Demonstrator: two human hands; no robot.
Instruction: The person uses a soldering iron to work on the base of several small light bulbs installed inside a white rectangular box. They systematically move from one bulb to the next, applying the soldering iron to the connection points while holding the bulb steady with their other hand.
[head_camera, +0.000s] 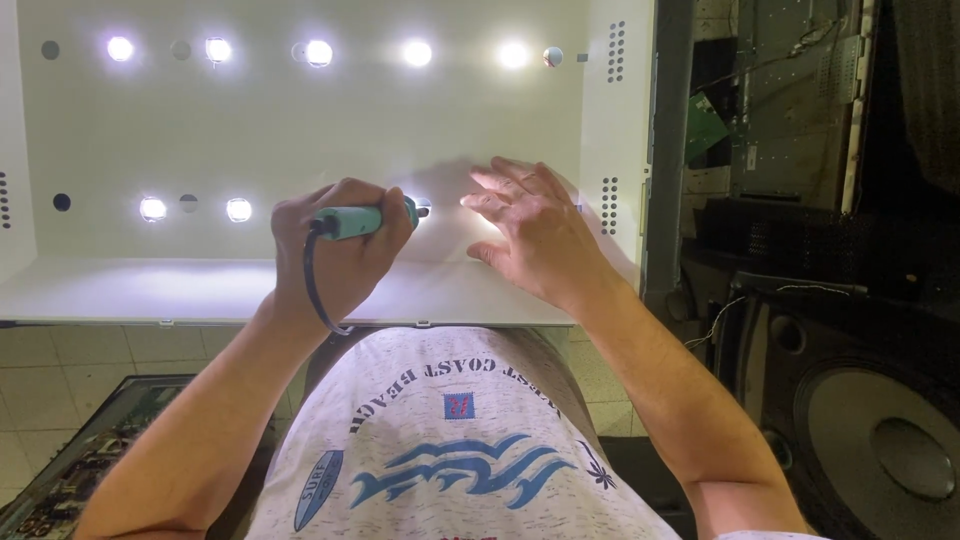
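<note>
**Hands working over a lit backlight panel**

A cluttered repair room is showing around a large white panel (300, 130), which is lying open on the counter with rows of small round lights glowing across it. To the right of the panel, dark metal chassis parts (790, 100) are leaning together, and a big black speaker (880, 440) is standing lower down on that side. Below the panel's near edge, pale floor tiles (60, 360) are showing, with a dark circuit board (70, 470) lying on them.

The left hand (335, 250) is closing fully around a teal-handled tool (365, 220), fingers wrapped tight, with a dark cord looping down from the handle's back end. The tool is lying sideways over the panel's lower row of lights, its tip pointing at a lit spot beside the right hand. The right hand (530, 235) is holding nothing; it is open, fingers spread and slightly curled, resting on or just above the panel at that same spot. Whether it is touching the surface cannot be told.

The risk here seems to be the tool's tip sitting so near the bare fingers: a slip could bring it against them. The glare is also hiding the tip, so misplacing it would be easy. The hanging cord could snag on the panel's near edge and jerk the tool aside.
</note>
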